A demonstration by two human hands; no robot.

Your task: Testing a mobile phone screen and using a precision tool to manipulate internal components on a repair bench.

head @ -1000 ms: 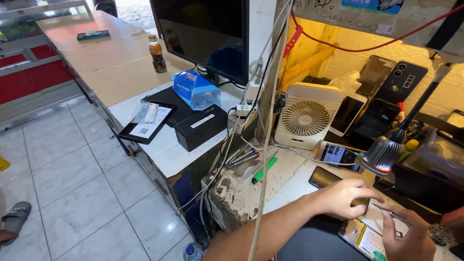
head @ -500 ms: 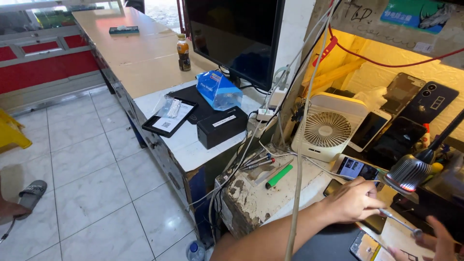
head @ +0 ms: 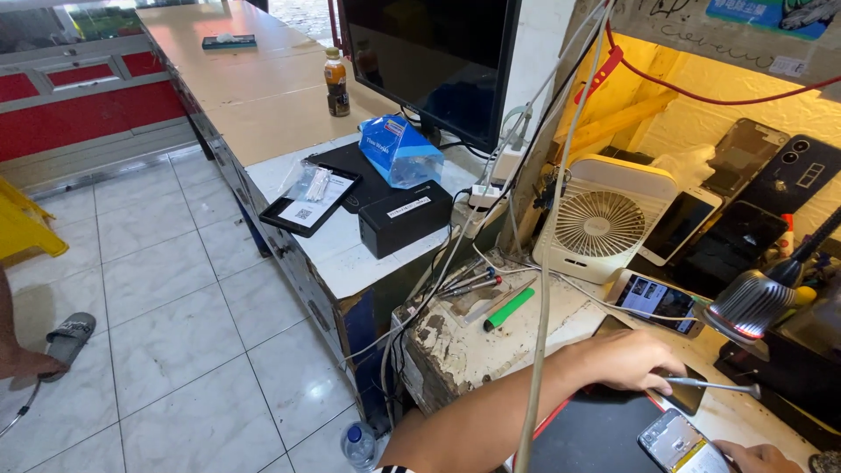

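Note:
My left hand [head: 631, 359] lies on a dark phone [head: 679, 398] at the worn bench's front and pinches a thin metal tool [head: 723, 385] that points right. Below it sits a black mat with a red edge [head: 596, 434]. My right hand [head: 758, 455] shows only partly at the bottom right corner. Its fingers grip the edge of a small opened phone [head: 679, 442] with yellowish insides.
A white desk fan [head: 604, 219], a lit phone [head: 657, 302], a lamp head [head: 745, 307], leaning phones [head: 745, 166] and a green marker [head: 510, 308] crowd the bench. Cables [head: 547, 263] hang in front. A monitor [head: 438, 61], a black box [head: 405, 217] and another person's sandalled foot [head: 66, 337] lie to the left.
The view has swung so the bench sits further right. My left hand stays on the dark phone with the tool. My right hand has dropped to the frame's bottom corner.

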